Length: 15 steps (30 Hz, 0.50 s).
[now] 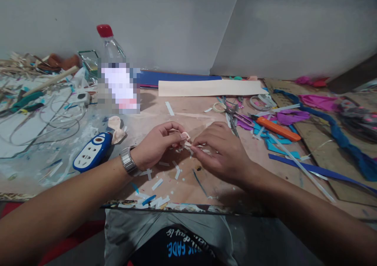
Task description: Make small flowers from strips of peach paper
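Near the middle of the table, my left hand (159, 144), with a metal watch (128, 160) on its wrist, pinches a small pale pink piece (185, 136) between thumb and fingers. My right hand (222, 152) meets it from the right, its thumb and index finger closed on the lower right end of the same piece. Fingers partly hide the piece, so its full shape cannot be made out. White paper scraps (157, 184) lie on the table below the hands.
A blue-and-white power strip (92, 152) and a pale pink crumpled piece (116, 129) lie left. Behind stand a red-capped bottle (113, 48) and a cream strip (209, 88). Scissors (232, 118), an orange cutter (278, 128) and blue strips (319, 167) lie right.
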### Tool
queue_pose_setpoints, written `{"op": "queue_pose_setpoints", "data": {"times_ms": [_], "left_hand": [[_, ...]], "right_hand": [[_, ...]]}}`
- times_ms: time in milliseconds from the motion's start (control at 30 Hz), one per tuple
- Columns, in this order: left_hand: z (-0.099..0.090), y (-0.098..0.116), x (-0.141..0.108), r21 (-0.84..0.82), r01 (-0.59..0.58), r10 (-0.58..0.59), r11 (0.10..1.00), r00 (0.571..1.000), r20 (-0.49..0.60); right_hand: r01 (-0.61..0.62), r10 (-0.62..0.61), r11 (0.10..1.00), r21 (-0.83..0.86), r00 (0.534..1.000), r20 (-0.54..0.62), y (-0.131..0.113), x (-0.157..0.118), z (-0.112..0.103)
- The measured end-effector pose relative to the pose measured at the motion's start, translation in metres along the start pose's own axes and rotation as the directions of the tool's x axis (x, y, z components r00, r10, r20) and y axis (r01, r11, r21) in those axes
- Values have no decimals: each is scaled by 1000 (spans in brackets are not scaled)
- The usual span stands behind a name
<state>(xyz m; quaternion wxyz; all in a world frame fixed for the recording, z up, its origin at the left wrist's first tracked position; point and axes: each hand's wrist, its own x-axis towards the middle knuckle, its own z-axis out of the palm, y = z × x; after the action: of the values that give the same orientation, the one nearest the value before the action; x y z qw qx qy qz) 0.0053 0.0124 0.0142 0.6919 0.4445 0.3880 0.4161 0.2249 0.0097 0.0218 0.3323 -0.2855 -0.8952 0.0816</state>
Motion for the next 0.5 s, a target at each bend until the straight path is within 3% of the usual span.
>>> {"op": "queue_pose_setpoints", "data": {"times_ms": [267,500], "left_hand": [[4,1,-3,-83,72,-71,994,997,14],[2,1,-1,-58,25,-24,998,1000,7]], "right_hand": [[33,-39,997,66,996,85,-4,0,5],[-33,30,996,79,999,38,-2,0,1]]}}
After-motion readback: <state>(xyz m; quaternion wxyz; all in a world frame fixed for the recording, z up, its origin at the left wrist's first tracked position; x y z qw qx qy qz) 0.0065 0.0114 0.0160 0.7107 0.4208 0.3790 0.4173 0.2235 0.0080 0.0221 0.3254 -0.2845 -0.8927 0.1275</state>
